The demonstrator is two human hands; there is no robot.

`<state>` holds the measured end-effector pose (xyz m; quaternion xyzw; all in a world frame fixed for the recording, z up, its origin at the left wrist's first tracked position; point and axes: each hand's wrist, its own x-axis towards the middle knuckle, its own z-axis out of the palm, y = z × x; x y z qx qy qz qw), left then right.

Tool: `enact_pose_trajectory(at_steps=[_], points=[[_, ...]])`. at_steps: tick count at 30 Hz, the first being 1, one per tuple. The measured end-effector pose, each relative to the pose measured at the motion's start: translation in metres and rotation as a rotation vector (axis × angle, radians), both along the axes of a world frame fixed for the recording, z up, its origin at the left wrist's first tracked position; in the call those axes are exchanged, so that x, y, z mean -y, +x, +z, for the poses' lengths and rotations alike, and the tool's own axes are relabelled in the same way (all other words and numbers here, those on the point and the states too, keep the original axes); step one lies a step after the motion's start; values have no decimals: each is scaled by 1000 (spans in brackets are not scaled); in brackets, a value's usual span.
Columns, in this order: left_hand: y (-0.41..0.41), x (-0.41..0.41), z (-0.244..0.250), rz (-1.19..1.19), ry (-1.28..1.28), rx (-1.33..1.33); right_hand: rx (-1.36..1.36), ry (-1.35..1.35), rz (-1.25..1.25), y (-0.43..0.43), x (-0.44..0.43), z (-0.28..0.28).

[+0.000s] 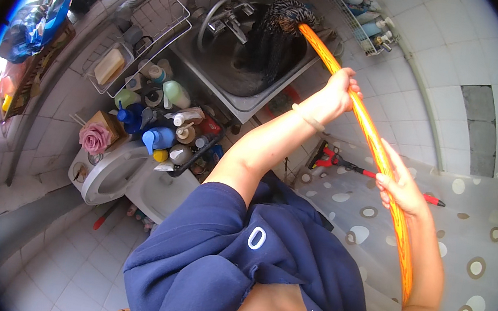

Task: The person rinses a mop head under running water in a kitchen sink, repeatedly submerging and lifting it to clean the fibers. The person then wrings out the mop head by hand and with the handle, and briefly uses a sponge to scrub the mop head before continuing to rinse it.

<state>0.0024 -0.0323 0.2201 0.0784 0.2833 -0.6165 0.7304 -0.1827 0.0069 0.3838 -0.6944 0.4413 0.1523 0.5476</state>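
A string mop with an orange, wood-patterned handle (pixel 372 140) runs slantwise from the sink to beside my right forearm. My left hand (pixel 341 91) grips the handle nearer the mop head, and a pale band circles that wrist. Lower down, my right hand (pixel 400 185) is wrapped around the same handle. The dark, patterned mop head (pixel 289 16) rests at the right rear of the metal sink (pixel 241 101), and its strands hang into the basin. Beside it, a chrome faucet (pixel 229 27) with a curved grey hose stands at the back of the sink.
Crowded bottles (pixel 177 93) stand in a dark basket beside the toilet (pixel 108 180). A wire rack (pixel 152 34) holds a soap bar (pixel 109 66) left of the sink. A red-and-black long-handled tool (pixel 345 165) lies behind the mop handle, before a dotted curtain (pixel 448 245).
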Motion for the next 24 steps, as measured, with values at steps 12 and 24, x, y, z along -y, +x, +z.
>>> enact_pose_trajectory(at_steps=[12, 24], points=[[-49, -66, -160, 57, 101, -259, -236, 131, 265, -10, -2, -106], [54, -93, -225, 374, 276, 73, -171, -567, 758, 79, -20, -190]])
